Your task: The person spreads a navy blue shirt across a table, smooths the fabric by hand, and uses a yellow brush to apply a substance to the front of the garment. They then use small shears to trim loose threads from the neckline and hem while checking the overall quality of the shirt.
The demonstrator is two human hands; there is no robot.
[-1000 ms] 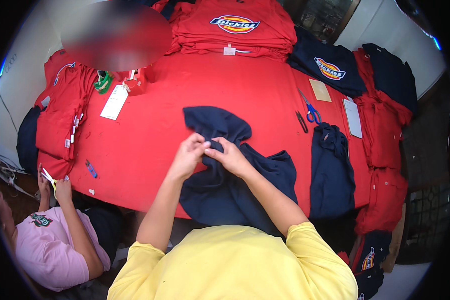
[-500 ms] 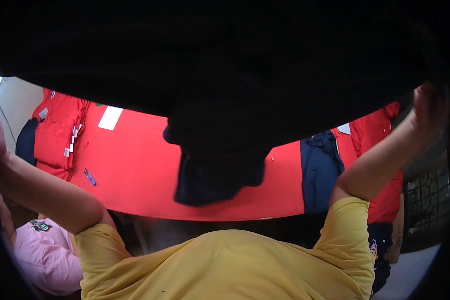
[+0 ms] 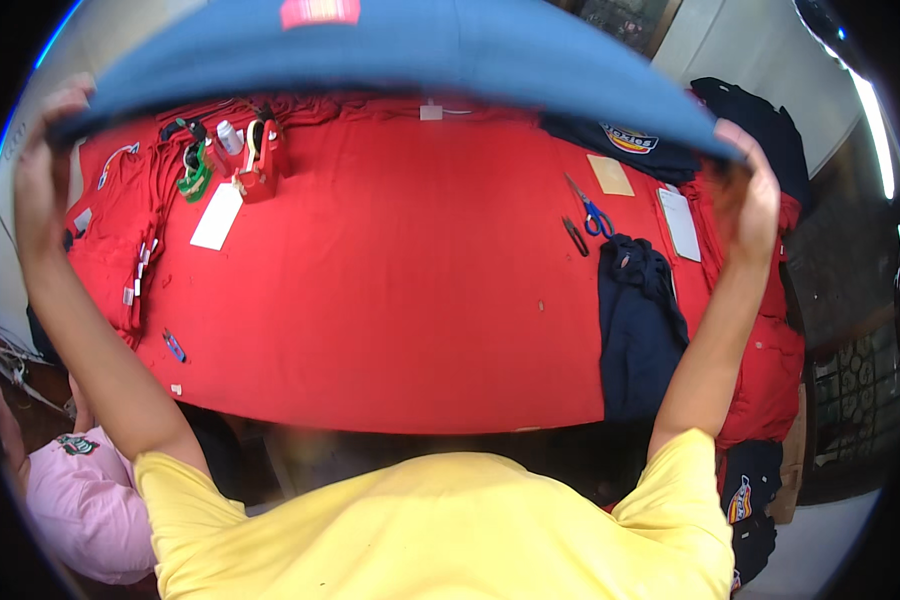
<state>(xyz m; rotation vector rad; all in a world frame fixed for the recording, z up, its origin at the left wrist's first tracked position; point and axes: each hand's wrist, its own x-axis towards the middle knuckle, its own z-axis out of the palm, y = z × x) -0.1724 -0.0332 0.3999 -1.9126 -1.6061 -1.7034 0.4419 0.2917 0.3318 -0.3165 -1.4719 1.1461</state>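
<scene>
Both my arms are raised and spread wide, with a blue garment [image 3: 400,55] stretched between my hands across the top of the view. A small red patch [image 3: 319,12] shows on it, and its lower edge is blurred. My left hand [image 3: 55,130] is closed on the garment's left end. At the opposite end, my right hand [image 3: 755,180] grips the cloth, its fingers partly hidden and smeared. Below lies a table covered in red cloth [image 3: 400,280]. A folded navy garment [image 3: 638,325] rests on it, near my right forearm.
Stacked red garments [image 3: 115,270] lie at the left, and more red garments [image 3: 765,380] at the right. Blue-handled scissors [image 3: 595,218], dark snips [image 3: 575,237] and blue snips [image 3: 174,346] lie on the table. A red holder [image 3: 257,178] stands far left. A person in pink [image 3: 90,505] is at lower left.
The garment, which hung dark and close over most of the view, has swung up and away from me. It now stretches taut along the top, uncovering the table. Both hands still hold it.
</scene>
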